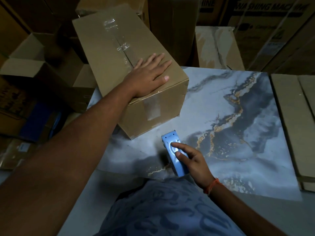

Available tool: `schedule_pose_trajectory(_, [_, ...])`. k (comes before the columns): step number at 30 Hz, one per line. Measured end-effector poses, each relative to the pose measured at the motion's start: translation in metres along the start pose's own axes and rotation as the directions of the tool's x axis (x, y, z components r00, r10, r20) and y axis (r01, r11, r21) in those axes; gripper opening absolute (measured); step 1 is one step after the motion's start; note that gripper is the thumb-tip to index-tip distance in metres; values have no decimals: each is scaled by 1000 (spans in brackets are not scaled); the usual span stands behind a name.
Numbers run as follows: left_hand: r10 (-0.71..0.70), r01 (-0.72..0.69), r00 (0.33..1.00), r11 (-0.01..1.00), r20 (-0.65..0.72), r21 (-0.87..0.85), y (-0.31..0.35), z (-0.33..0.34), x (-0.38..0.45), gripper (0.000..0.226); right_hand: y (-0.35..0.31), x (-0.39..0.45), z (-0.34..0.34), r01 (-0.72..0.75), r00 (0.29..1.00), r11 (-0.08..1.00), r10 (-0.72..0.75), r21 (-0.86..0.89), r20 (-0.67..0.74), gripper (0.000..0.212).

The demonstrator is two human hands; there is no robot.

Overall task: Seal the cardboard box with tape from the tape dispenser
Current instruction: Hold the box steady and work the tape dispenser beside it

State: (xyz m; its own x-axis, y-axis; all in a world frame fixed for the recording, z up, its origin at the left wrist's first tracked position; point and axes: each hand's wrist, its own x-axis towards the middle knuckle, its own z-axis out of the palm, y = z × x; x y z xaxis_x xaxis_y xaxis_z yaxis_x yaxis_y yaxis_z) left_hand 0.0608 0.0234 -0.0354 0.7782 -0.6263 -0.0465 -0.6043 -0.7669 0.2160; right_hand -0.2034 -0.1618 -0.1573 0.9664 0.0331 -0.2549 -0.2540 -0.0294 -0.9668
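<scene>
A brown cardboard box lies on the left part of a marbled blue-grey table. Clear tape runs along its top seam and down its near end. My left hand rests flat on the box's near top, fingers spread. A light-blue tape dispenser with a toothed front edge lies on the table in front of the box. My right hand lies on it, fingers on its top and side, near the table's front edge.
Stacked cardboard cartons stand behind the table. Open boxes crowd the floor at left. Flat cardboard sheets lie along the table's right side. My patterned shirt fills the bottom.
</scene>
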Motion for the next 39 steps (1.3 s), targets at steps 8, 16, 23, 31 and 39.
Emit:
schedule_pose_trajectory(8, [3, -3, 1000, 1000, -3, -2, 0, -1, -1, 64, -12, 13, 10, -123, 992, 984, 124, 128, -1, 30])
schedule_pose_trajectory(16, [2, -2, 1000, 1000, -7, -3, 1, -1, -2, 64, -22, 20, 10, -217, 976, 958, 218, 187, 18, 30])
schedule_pose_trajectory(23, [4, -4, 1000, 1000, -6, 5, 1, -1, -2, 64, -25, 26, 12, -259, 965, 942, 259, 215, 27, 30])
schedule_pose_trajectory(31, [6, -6, 1000, 1000, -5, 2, 1, -2, -2, 65, -32, 34, 14, -294, 954, 928, 298, 228, 22, 30])
schedule_pose_trajectory(39, [9, -9, 1000, 1000, -6, 1, 1, -2, -2, 65, -36, 35, 15, -307, 950, 926, 312, 218, 11, 29])
